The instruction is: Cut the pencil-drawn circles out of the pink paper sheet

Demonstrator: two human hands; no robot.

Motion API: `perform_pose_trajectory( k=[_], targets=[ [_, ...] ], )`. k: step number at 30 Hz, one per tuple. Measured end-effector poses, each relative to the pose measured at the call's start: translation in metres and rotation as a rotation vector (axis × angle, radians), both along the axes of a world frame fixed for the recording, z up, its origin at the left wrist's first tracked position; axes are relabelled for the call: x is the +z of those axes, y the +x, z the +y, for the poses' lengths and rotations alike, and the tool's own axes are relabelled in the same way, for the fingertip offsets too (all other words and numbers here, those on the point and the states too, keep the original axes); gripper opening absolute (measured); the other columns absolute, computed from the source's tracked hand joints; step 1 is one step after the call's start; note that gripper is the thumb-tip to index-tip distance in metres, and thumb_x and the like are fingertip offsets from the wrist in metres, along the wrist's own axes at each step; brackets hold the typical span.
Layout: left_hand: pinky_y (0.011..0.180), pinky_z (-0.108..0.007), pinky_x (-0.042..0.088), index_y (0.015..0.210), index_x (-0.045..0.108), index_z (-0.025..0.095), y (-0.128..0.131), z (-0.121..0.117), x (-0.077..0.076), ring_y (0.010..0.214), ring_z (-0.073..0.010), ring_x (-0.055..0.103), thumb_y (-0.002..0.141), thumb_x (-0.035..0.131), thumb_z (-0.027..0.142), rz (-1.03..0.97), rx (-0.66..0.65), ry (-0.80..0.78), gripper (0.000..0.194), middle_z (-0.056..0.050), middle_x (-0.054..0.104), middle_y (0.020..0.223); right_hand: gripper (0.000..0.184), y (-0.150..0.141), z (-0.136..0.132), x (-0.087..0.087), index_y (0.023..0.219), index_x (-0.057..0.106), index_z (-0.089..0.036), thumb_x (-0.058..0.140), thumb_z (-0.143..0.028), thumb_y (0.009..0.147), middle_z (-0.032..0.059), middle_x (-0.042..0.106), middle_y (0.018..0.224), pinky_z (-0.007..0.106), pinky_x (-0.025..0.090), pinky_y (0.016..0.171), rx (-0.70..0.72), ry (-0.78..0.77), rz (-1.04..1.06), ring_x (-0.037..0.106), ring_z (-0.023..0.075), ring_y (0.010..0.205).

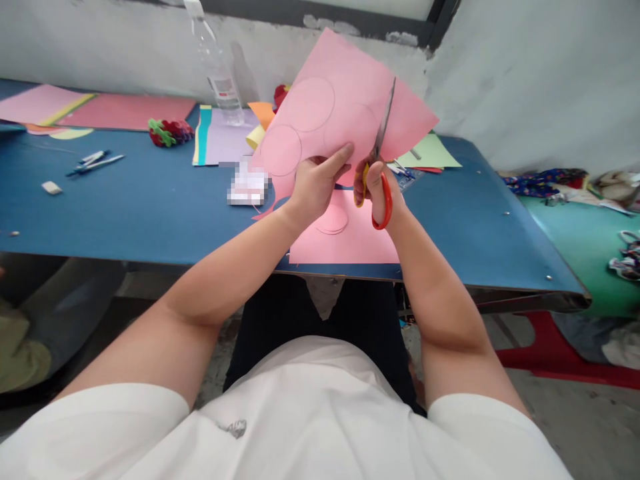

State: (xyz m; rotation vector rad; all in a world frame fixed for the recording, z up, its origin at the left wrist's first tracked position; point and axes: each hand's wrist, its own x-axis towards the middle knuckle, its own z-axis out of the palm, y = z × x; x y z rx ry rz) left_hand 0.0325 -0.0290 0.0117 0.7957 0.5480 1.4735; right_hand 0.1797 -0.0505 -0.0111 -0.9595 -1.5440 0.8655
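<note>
My left hand [320,177] grips the lower edge of a pink paper sheet [345,73], thumb on its front face. The sheet is raised above the table and bears several drawn circles; a narrow cut strip hangs from its lower left corner. In my right hand [383,190] is a pair of scissors [384,123] with red and yellow handles, blades pointing up in front of the sheet. The blades look closed or nearly so. Below my hands, cut pink paper circles [334,219] lie on another pink sheet [360,247] at the table's front edge.
On the blue table [170,213] are a plastic bottle [220,73], coloured papers [125,110], a red and green craft flower [170,132], pens [95,163] and an eraser [51,188]. A wall runs behind. A green table [565,233] and red stool [545,347] stand at right.
</note>
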Motion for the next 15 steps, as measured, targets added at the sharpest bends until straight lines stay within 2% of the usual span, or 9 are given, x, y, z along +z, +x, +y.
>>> perform_pose_trajectory(
  k=[2,7,11,15],
  targets=[
    [0.111,-0.034,0.071,0.078,0.077,0.015,-0.001,0.001,-0.001,0.122,-0.0248,0.083,0.099,0.101,0.016,0.008,-0.002,0.003,0.032,-0.001,0.074,0.087,0.088,0.002,0.002,-0.002,0.114,0.061,-0.033,0.052,-0.116,0.084,0.0018,0.052,0.079,0.043,0.052,0.066,0.008,0.001,-0.026,0.061,0.0275,0.075],
    [0.106,-0.031,0.071,0.076,0.076,0.017,-0.003,0.006,-0.007,0.105,-0.0186,0.081,0.098,0.102,0.017,0.01,0.001,0.004,0.033,0.002,0.068,0.082,0.081,0.007,0.004,-0.005,0.111,0.057,-0.032,0.049,-0.111,0.093,-0.0023,0.048,0.074,0.041,0.044,0.063,-0.017,0.059,-0.054,0.049,0.0224,0.062],
    [0.102,-0.031,0.07,0.072,0.072,0.017,-0.004,0.009,-0.011,0.097,-0.0177,0.078,0.096,0.104,0.019,0.024,0.019,0.026,0.04,0.003,0.058,0.076,0.087,0.008,0.004,-0.005,0.109,0.058,-0.031,0.047,-0.115,0.088,-0.0027,0.046,0.073,0.039,0.044,0.058,-0.055,0.041,-0.073,0.05,0.021,0.06],
    [0.104,-0.032,0.07,0.073,0.07,0.019,-0.006,0.011,-0.013,0.097,-0.0185,0.079,0.096,0.104,0.021,0.023,0.01,-0.014,0.041,0.003,0.06,0.075,0.091,0.01,0.006,-0.007,0.109,0.058,-0.03,0.042,-0.117,0.087,-0.0029,0.046,0.075,0.038,0.043,0.057,-0.071,0.047,-0.079,0.049,0.02,0.059]
  ],
)
